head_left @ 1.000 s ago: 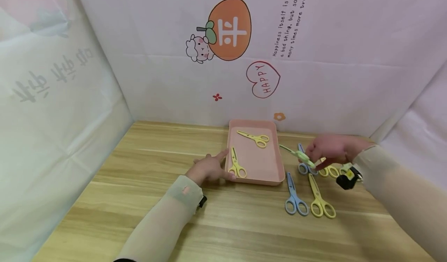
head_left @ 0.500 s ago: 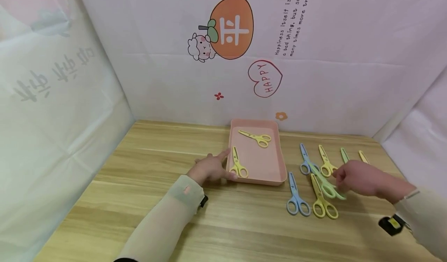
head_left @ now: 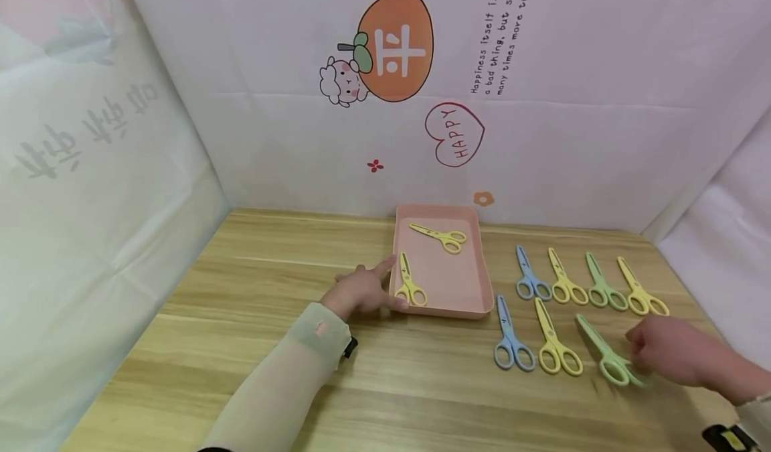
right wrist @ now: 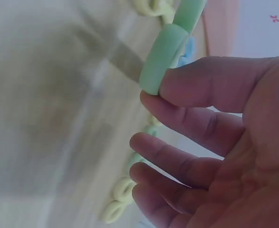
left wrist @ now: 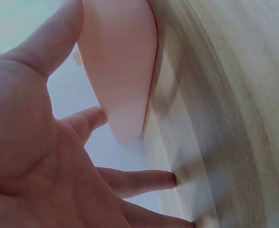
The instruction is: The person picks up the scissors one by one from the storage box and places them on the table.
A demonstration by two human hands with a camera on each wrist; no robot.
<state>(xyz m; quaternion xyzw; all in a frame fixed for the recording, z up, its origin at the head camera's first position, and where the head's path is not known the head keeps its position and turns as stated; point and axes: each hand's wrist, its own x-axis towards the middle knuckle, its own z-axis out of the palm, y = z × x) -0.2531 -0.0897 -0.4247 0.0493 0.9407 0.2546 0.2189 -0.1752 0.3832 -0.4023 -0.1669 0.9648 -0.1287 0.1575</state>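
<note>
While my left hand [head_left: 364, 289] rests at the near left corner of the pink tray [head_left: 446, 281], its fingers spread apart, thumb on the near side and forefinger on the left wall, my right hand [head_left: 671, 348] pinches the tilted green scissors [head_left: 602, 351] by 1 handle loop between thumb and forefinger. The other 3 fingers of that hand curve loosely, clear of the handle. Those scissors are over the right part of the desk [head_left: 253, 305], blade slanting toward the far edge; I cannot tell whether the tip touches the wood. On the other side, 2 of my left fingertips meet the desk just beside the tray, which sits by the desk's far edge. Inside it lie the corner yellow scissors [head_left: 405, 274], at the tray's near left corner, and the upper yellow scissors [head_left: 442, 238], nearer its far edge with the blade pointing left. Just beside the tray's near right corner lie the near blue scissors [head_left: 507, 338], then the near yellow scissors [head_left: 549, 335]. Behind these, 4 pairs form a row toward the desk's far right corner: the far blue scissors [head_left: 527, 274], the middle yellow scissors [head_left: 561, 278], the far green scissors [head_left: 599, 284] and the end yellow scissors [head_left: 636, 288].
</note>
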